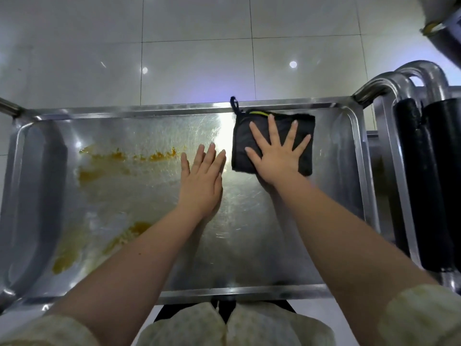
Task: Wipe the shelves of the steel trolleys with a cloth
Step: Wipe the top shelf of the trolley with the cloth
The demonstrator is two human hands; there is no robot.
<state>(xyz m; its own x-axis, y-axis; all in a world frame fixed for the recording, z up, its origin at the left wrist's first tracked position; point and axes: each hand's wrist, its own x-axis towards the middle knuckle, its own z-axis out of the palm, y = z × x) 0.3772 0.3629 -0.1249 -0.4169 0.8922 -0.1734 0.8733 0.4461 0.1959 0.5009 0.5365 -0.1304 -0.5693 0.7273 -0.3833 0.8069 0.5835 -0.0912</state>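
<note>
Trolley shelf fills mid-frame, rigid, orange-smeared at left. Our folded dark cloth, soft and light, lies upper right under our flat, spread right hand; left hand rests open on steel.

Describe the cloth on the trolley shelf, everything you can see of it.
The cloth is dark, near black, soft fabric folded into a rough rectangle. A yellow-green stripe runs along its far edge, and a dark blue loop at its far left corner pokes up over the rim. It lies flat on the far right part of the steel shelf. The right hand presses on it with fingers spread and straight. The left hand is beside it, apart.
</note>
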